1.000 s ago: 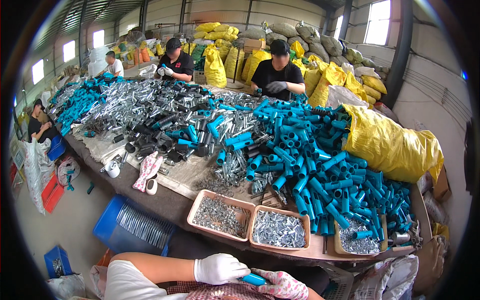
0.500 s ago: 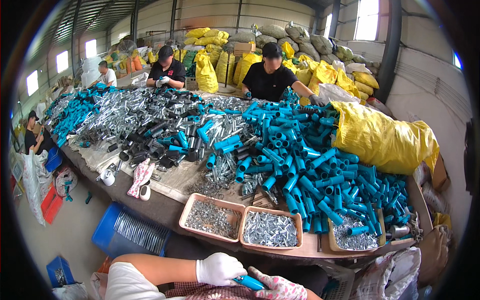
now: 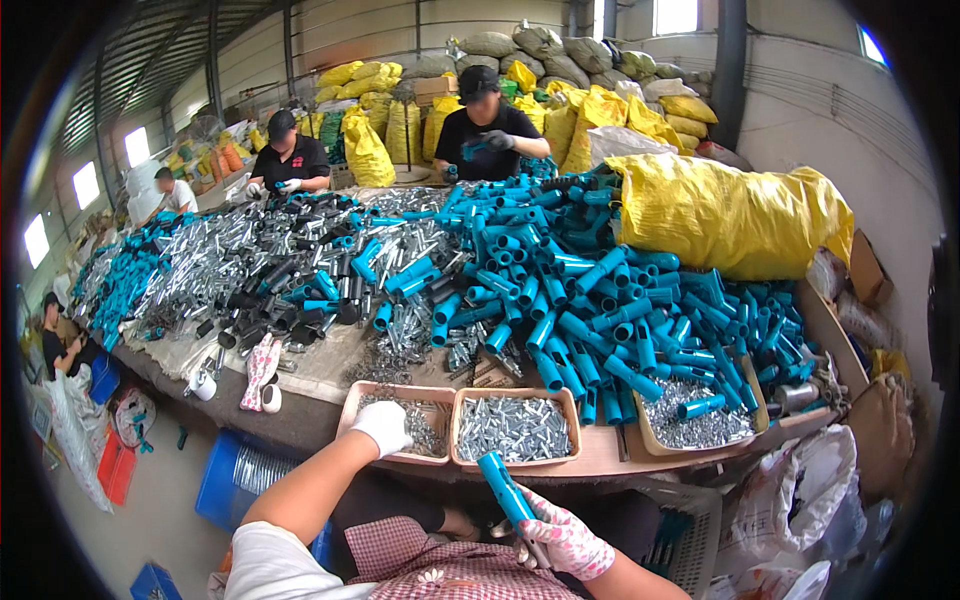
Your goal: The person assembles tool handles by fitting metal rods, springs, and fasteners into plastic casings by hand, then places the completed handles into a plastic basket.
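Observation:
My right hand [image 3: 565, 538], in a white glove with pink spots, is closed round a blue plastic tube-shaped handle [image 3: 505, 488]. The handle tilts, its open end up and to the left, and a grey metal piece [image 3: 535, 552] shows at its lower end. My left hand [image 3: 383, 428], in a plain white glove, reaches into a shallow tray [image 3: 352, 410] of small metal parts [image 3: 428, 430]. Its fingers are curled down among them, and whatever they pinch is hidden. Beside it stands a second tray [image 3: 457, 440] holding short silvery pins [image 3: 515, 425].
A third tray [image 3: 648, 440] of small metal parts lies at the right, under a heap of blue handles [image 3: 600, 310]. A yellow sack [image 3: 730, 220] rests behind it. Several people work around the table. A blue crate [image 3: 215, 480] stands at the lower left.
My left hand has left the blue handle near my lap and moved up and left into the left tray. My right hand now holds the handle alone, tilted upward. The view has shifted.

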Available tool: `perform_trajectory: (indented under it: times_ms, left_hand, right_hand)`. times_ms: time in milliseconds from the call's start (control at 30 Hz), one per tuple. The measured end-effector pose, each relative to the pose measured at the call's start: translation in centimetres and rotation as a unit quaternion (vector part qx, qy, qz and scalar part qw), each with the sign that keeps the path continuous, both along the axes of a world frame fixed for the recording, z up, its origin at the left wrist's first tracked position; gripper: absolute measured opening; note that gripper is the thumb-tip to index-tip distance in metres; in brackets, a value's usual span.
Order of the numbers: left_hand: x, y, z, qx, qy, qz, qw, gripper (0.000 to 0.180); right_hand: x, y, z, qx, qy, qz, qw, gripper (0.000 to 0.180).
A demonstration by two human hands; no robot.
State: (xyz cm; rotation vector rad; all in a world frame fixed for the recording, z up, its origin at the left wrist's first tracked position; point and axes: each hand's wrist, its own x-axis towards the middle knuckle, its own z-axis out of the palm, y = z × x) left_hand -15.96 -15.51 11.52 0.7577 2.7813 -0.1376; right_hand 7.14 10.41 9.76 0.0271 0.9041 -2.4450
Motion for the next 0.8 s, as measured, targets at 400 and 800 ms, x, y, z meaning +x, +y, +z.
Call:
perform_trajectory:
  times_ms: [400, 800]
  left_hand:
    - [0.3, 0.8, -1.4, 0.083, -0.015, -0.033, 0.996, 0.037]
    - [1.7, -2.4, -3.2, 0.326, 0.239, 0.001, 0.915, 0.014]
  right_hand:
    - [-1.7, -2.0, 0.7, 0.028, -0.030, -0.037, 0.998, 0.071]
    - [-3.2, -3.7, 0.0, -0.047, -0.053, -0.017, 0.997, 0.066]
